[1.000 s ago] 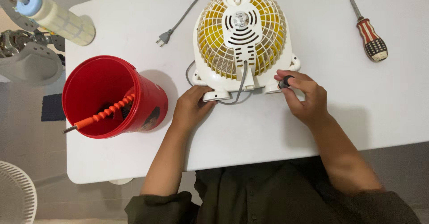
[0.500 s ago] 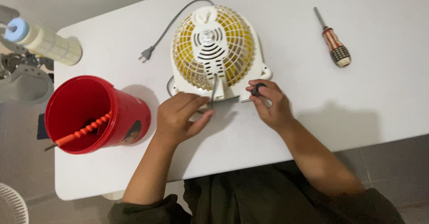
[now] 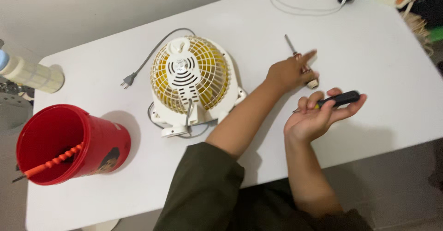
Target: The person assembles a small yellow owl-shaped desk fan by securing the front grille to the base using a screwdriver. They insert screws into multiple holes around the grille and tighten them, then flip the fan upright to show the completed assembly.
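- right hand (image 3: 316,115) is palm up w/ fingers loosely curled, a black-handled screwdriver (image 3: 333,100) lying across them, shaft pointing left
- left hand (image 3: 290,72) crosses over the right arm, resting on top of the striped-handle screwdriver (image 3: 304,62) on the table (image 3: 378,65); can't tell if it's gripping yet, index finger sticks out
- only that one's metal shaft + butt end show around the hand
- small white/yellow fan (image 3: 191,81) lies grille-up left of both hands, well apart, grey cord w/ plug (image 3: 128,80) trailing off
- red bucket (image 3: 64,143) further left near table edge, orange spiral rod (image 3: 53,161) inside
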